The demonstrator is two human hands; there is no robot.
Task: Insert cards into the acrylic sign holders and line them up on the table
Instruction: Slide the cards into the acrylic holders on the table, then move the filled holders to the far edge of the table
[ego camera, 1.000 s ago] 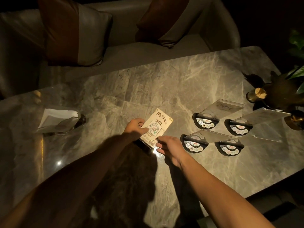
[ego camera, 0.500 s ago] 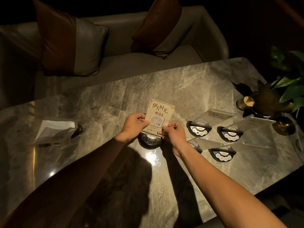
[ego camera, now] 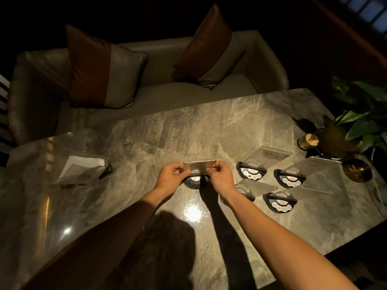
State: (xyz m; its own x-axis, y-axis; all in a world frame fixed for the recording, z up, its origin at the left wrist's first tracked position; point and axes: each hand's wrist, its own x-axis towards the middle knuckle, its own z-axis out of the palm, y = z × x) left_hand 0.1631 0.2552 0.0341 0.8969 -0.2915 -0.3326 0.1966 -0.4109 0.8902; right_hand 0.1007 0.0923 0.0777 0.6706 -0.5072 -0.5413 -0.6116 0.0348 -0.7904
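Note:
An acrylic sign holder (ego camera: 199, 166) with a card inside stands upright on its black half-round base (ego camera: 193, 182) at the middle of the marble table (ego camera: 209, 132). I see it almost edge-on from above. My left hand (ego camera: 170, 177) pinches its left edge and my right hand (ego camera: 221, 177) pinches its right edge. To the right, several more sign holders lie tilted back on the table: one (ego camera: 261, 162) at the back, one (ego camera: 301, 172) beside it, one (ego camera: 251, 186) partly behind my right wrist, one (ego camera: 281, 200) nearest me.
A clear napkin holder (ego camera: 83, 170) with white napkins sits at the left. At the right edge stand a dark gold vase (ego camera: 328, 139) with a green plant (ego camera: 360, 114) and a brass ball (ego camera: 357, 170). A sofa (ego camera: 146, 88) with two cushions lies beyond the table.
The sign holder with its card went from lying tilted in my hands to standing upright on its base, and both hands moved to its side edges. The camera view shifted upward.

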